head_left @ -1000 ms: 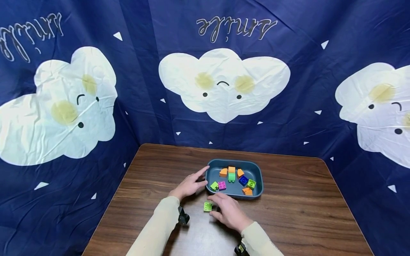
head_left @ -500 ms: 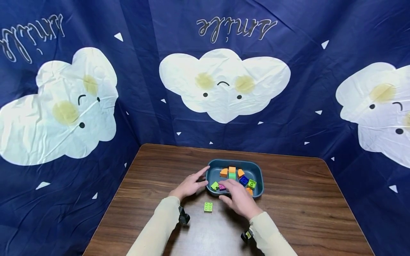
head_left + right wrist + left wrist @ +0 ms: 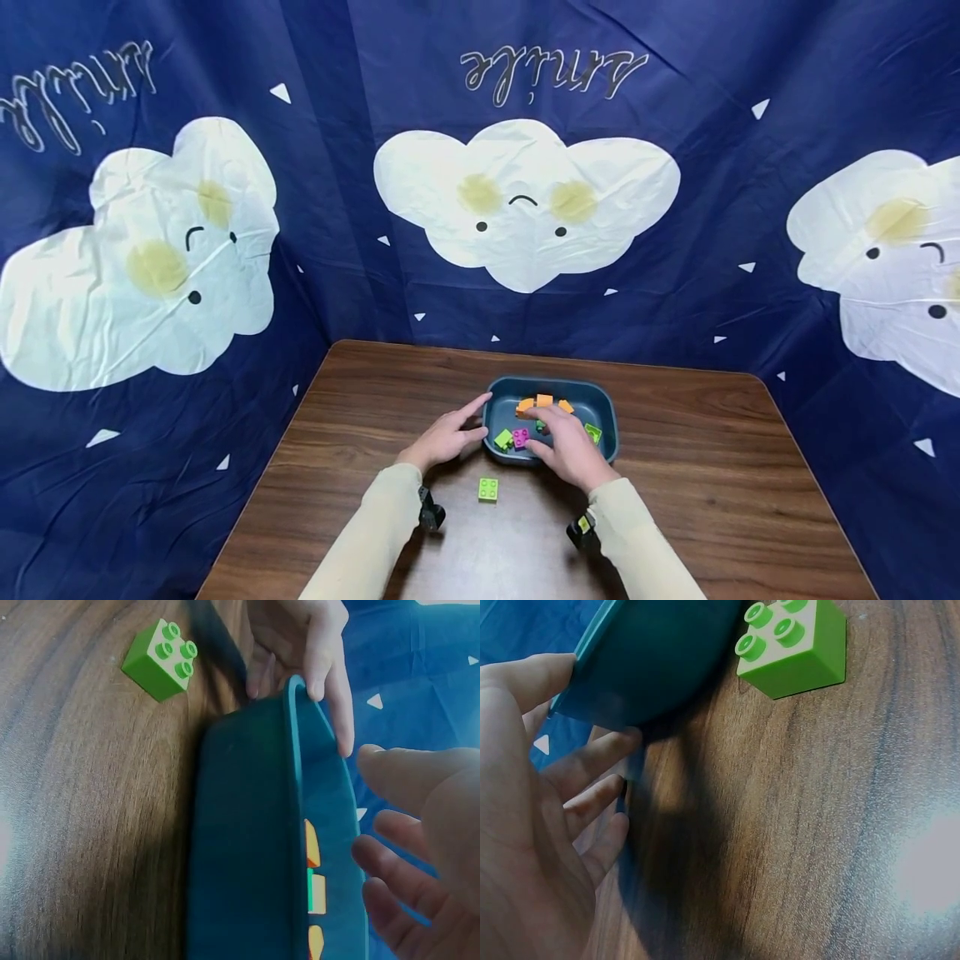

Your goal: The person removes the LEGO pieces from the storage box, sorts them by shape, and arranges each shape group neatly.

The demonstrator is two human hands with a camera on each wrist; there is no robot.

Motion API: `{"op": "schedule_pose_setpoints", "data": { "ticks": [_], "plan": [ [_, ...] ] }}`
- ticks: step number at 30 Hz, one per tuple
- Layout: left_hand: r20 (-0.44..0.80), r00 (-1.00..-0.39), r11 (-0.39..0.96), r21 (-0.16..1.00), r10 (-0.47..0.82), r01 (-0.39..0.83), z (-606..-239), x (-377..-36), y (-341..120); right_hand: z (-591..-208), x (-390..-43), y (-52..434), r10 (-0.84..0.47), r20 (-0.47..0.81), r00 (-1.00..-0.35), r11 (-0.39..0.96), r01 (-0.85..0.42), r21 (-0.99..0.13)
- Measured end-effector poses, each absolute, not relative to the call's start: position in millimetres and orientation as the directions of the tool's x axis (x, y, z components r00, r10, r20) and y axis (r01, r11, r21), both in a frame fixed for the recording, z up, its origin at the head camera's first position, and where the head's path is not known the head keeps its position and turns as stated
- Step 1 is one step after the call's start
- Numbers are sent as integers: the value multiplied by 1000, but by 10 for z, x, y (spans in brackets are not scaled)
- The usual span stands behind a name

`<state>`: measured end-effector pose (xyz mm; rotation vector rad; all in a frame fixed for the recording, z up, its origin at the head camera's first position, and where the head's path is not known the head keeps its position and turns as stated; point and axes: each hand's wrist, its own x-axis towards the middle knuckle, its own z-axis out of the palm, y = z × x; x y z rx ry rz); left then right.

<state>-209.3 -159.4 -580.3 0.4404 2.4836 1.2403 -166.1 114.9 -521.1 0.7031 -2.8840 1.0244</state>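
Observation:
A dark teal tray (image 3: 504,414) stands on the table, holding several building bricks. My left hand (image 3: 438,442) touches its left end with extended fingers; in the left wrist view the thumb (image 3: 547,675) meets the rim. Over the tray's near side hangs my right hand (image 3: 567,448), fingers spread and nothing seen between them. It hides some bricks. A magenta brick (image 3: 521,437) and a lime brick (image 3: 503,440) lie left of its fingers, with orange bricks (image 3: 544,401) behind. Another lime brick (image 3: 488,490) sits studs up on the table before the tray.
The brown wooden table (image 3: 697,483) extends around the tray. A dark blue curtain (image 3: 322,275) with clouds stands behind and at both sides. Part of another green brick (image 3: 593,433) shows at the tray's right.
My right hand has moved from beside the lime table brick, right and forward to over the tray. The left hand and that brick stay in place.

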Motion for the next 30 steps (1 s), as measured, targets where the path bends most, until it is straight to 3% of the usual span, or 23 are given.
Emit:
{"op": "schedule_pose_setpoints", "data": {
  "ticks": [11,30],
  "plan": [
    [-161,-895,565,817,416,116,-5813,-2082,-1600,-5315,-1866,1137,-435,64,-898,726,-392,-564],
    [-139,-897,572,808,420,143,-5809,-2083,-1607,-5494,-2099,1042,-535,-78,-842,751,-430,-501]
  ]
}}
